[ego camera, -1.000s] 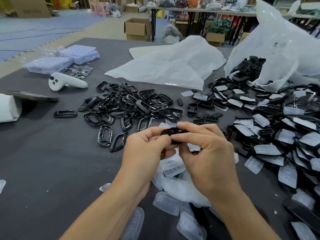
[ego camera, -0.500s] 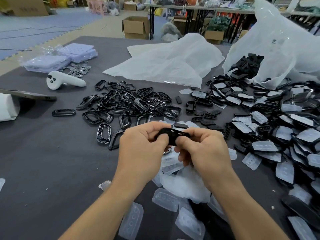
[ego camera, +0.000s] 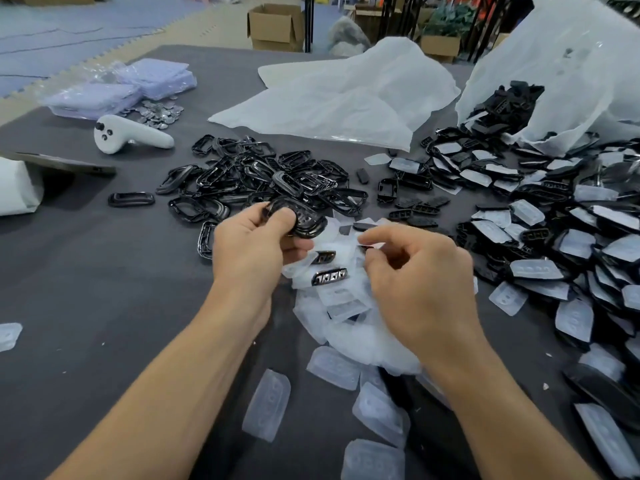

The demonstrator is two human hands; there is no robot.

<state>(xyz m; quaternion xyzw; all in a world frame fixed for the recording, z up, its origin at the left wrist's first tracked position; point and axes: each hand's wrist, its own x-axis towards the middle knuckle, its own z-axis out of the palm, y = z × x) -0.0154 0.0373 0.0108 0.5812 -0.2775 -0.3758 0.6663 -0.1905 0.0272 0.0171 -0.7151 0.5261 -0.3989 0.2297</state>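
Observation:
My left hand (ego camera: 254, 245) grips a glossy black oval shell piece (ego camera: 304, 221) between thumb and fingers, held just above the table. My right hand (ego camera: 419, 282) hovers a little to its right with curled fingers, thumb and forefinger close together over a heap of translucent white pads (ego camera: 346, 306). Whether a pad sits between those fingertips is unclear. A chrome-edged black button insert (ego camera: 329, 277) lies on the heap between my hands.
A pile of black oval frames (ego camera: 263, 178) lies beyond my left hand. Black shells with clear pads (ego camera: 554, 237) cover the right side, spilling from a white plastic bag (ego camera: 571, 64). A white controller (ego camera: 131, 135), coins and purple packs sit far left.
Both hands held the black piece together before. Now my right hand has come off it and moved right and down, while my left hand carried the piece slightly left.

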